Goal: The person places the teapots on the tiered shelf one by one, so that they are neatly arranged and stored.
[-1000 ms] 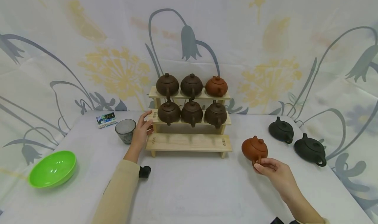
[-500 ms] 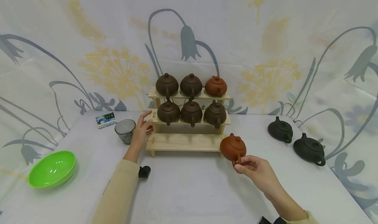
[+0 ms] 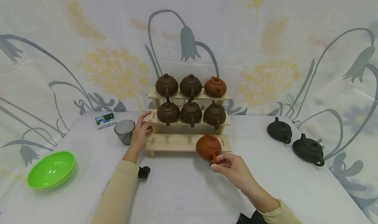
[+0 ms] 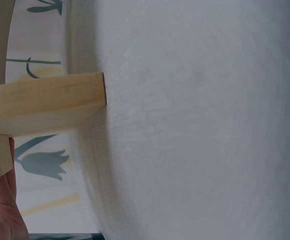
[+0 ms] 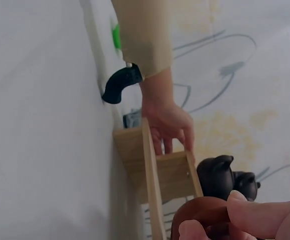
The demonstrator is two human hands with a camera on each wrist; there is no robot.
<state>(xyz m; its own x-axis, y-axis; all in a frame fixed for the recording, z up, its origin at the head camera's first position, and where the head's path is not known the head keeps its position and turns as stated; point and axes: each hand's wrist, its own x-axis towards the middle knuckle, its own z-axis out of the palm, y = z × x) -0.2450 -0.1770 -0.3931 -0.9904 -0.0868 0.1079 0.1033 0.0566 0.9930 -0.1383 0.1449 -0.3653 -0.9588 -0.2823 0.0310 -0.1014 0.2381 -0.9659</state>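
By its handle, my right hand (image 3: 234, 171) pinches a reddish-brown clay teapot (image 3: 208, 146), held in front of the right part of the bottom shelf. Part of that pot shows in the right wrist view. My left hand (image 3: 140, 129) grips the left end of the middle shelf of a three-step wooden display stand (image 3: 169, 142); its fingers curl at the shelf's edge in the right wrist view. Several dark brown teapots (image 3: 168, 112) stand on the upper two shelves. A second reddish-brown teapot (image 3: 216, 87) stands at the top right.
Two black flat teapots (image 3: 308, 150) lie to the right on the white tablecloth. Left of the stand are a grey glass cup (image 3: 124, 132), a small colourful box (image 3: 105, 120) and a green bowl (image 3: 51, 170). A flowered cloth (image 3: 118, 70) hangs behind.
My right hand has carried the reddish-brown teapot leftward, from right of the stand to in front of the bottom shelf. The left hand has stayed on the stand.
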